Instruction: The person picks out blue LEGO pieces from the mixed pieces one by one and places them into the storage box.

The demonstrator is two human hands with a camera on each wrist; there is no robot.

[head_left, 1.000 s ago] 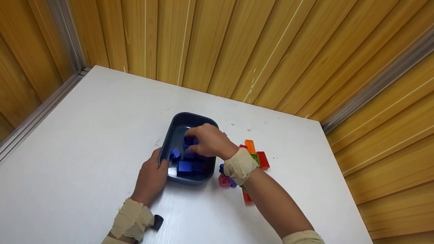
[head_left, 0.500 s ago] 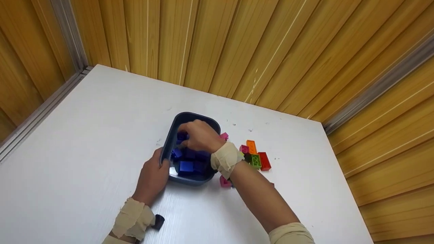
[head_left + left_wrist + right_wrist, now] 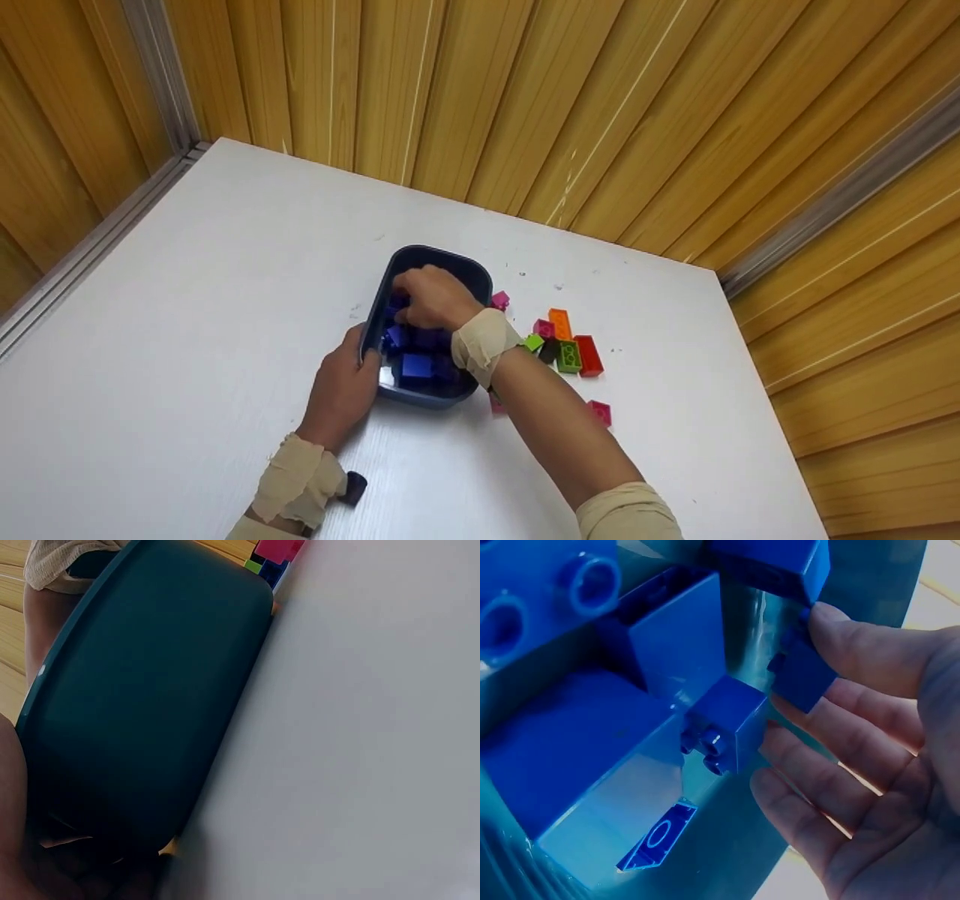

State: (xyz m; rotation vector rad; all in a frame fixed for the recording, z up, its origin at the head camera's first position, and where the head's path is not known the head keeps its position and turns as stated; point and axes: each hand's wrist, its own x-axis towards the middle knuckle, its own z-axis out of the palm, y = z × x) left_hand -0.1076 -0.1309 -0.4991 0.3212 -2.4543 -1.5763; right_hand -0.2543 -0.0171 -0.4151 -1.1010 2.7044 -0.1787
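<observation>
My left hand (image 3: pixel 341 386) grips the near-left side of a dark blue plastic tub (image 3: pixel 480 274), thumb over its rim. The tub's outer wall (image 3: pixel 150 690) fills much of the left wrist view. My right hand (image 3: pixel 435 296) reaches down inside the tub. In the right wrist view, its thumb and forefinger pinch a small blue building block (image 3: pixel 802 675). Another small studded blue block (image 3: pixel 731 720) sits by the other fingertips. Larger blue blocks (image 3: pixel 592 742) lie around them, and a thin blue piece (image 3: pixel 658 836) shows its hollow underside.
Right of the tub lie loose blocks on the white table (image 3: pixel 225 300): orange (image 3: pixel 559 324), red (image 3: pixel 589 356), green (image 3: pixel 569 357), black (image 3: pixel 550 350) and several pink ones, such as a pink block (image 3: pixel 600 412). Wood-patterned panels (image 3: pixel 525 112) stand behind the table.
My right hand has moved left and lower into the tub, uncovering the coloured blocks on the right. The left hand keeps its hold on the tub.
</observation>
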